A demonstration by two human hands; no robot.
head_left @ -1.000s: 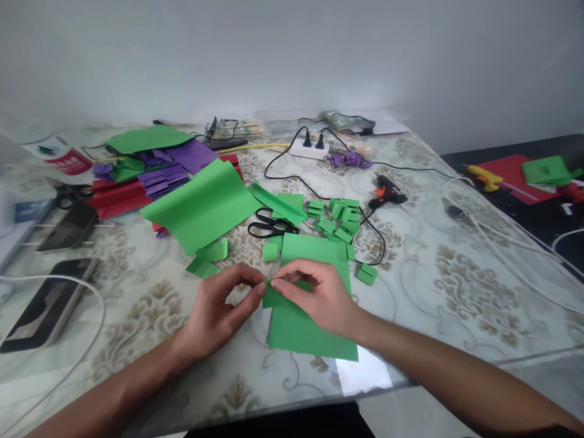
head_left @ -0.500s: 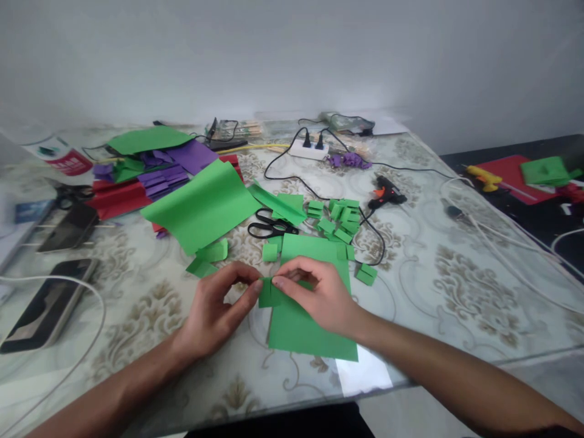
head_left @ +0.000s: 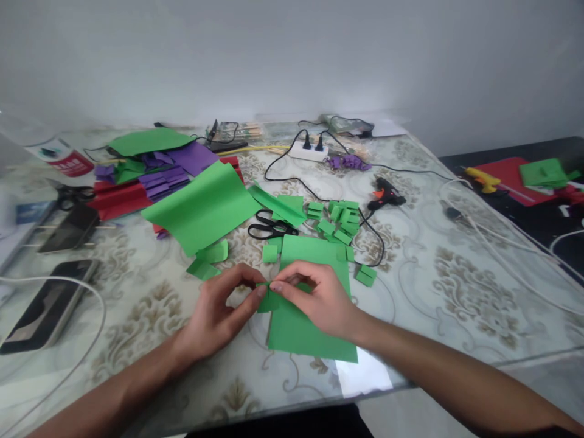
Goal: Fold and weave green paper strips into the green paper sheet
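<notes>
A small green paper piece (head_left: 263, 304) is pinched by its upper edge between both hands, over the left side of a larger green paper sheet (head_left: 314, 331). My left hand (head_left: 223, 304) grips it with thumb and forefinger. My right hand (head_left: 317, 298) holds it the same way, fingertips almost meeting the left ones. A crease or slit runs down the piece's middle; its top is partly hidden by the fingers. Just beyond lie a small green square (head_left: 270, 253), black-handled scissors (head_left: 269, 228) and a pile of folded green paper pieces (head_left: 342, 219).
A black glue gun (head_left: 387, 193) rests right of the pile, its cord looping over the table. Behind are a white power strip (head_left: 306, 151) and crumpled purple paper (head_left: 349, 161). Green sheets (head_left: 205, 210), red paper (head_left: 118, 198) and a phone (head_left: 48, 304) lie leftward.
The top edge of the small green piece now bends under my fingertips, and the piece sits slightly lower. Both hands stay almost in place.
</notes>
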